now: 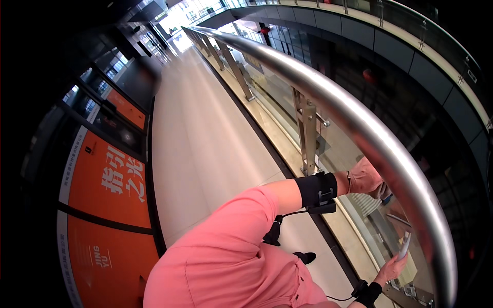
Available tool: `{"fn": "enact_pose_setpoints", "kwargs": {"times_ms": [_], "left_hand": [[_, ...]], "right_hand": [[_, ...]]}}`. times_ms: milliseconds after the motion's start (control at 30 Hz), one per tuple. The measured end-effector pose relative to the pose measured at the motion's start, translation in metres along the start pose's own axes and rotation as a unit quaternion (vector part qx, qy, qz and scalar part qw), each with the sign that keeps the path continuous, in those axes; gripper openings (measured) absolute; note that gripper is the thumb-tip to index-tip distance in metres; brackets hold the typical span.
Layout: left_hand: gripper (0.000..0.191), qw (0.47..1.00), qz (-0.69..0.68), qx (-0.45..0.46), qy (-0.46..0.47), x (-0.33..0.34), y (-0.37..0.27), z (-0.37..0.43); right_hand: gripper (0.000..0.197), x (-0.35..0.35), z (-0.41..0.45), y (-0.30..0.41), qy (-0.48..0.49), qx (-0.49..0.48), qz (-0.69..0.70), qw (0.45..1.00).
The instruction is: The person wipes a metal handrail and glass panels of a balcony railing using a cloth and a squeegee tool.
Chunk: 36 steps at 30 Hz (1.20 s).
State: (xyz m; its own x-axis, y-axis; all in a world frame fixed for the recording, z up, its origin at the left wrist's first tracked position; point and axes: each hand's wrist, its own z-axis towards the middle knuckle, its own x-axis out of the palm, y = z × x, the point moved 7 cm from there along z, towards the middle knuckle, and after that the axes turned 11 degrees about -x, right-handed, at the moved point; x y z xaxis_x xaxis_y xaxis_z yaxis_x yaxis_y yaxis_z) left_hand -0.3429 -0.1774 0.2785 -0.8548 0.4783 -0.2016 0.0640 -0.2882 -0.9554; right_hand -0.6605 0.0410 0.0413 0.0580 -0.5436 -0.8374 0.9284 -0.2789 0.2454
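My left hand (364,179) reaches to the glass balustrade panel (342,148), just below the round metal handrail (346,100). Its fingertips are partly hidden by the rail. A greyish, cloth-like thing (383,191) shows at the fingers; whether the hand grips it or it is a reflection is unclear. Lower down, my right hand (393,266) holds a slim, pale, flat object (403,246) close to the glass. Its exact kind cannot be told. A similar shape beside it appears to be its reflection.
Metal posts (309,134) carry the glass above a stone ledge (275,133). Tiled walkway floor (208,146) runs alongside. Orange panels (111,173) with writing line the opposite side. Beyond the handrail is a dark drop, with a curved balcony (393,42) across it. Thin cables (294,213) hang from the arm bands.
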Motion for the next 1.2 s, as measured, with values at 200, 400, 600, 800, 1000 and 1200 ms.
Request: {"fn": "enact_pose_setpoints", "kwargs": {"times_ms": [200,400,600,800,1000,1200], "left_hand": [[0.048,0.899,0.340,-0.179,0.211,0.052,0.055,0.017],[0.045,0.877,0.480,0.022,-0.012,0.005,0.065,-0.004],[0.042,0.878,0.478,0.027,-0.024,0.021,0.065,0.009],[0.040,0.882,0.469,0.029,-0.024,0.017,0.069,0.018],[0.037,0.885,0.464,0.026,-0.027,0.014,0.075,0.025],[0.035,0.887,0.460,0.024,-0.027,0.006,0.080,0.026]], "right_hand": [[0.028,-0.047,-0.015,-0.058,0.001,0.127,-0.035,0.991],[0.018,-0.035,-0.028,-0.093,-0.146,0.004,-0.198,0.969],[0.036,-0.114,-0.041,-0.116,-0.144,0.220,-0.035,0.964],[0.031,-0.134,-0.058,-0.152,-0.180,0.294,-0.013,0.939],[0.031,-0.117,-0.065,-0.175,-0.152,0.348,0.032,0.924],[0.037,-0.079,-0.081,-0.186,-0.146,0.427,0.053,0.891]]}}
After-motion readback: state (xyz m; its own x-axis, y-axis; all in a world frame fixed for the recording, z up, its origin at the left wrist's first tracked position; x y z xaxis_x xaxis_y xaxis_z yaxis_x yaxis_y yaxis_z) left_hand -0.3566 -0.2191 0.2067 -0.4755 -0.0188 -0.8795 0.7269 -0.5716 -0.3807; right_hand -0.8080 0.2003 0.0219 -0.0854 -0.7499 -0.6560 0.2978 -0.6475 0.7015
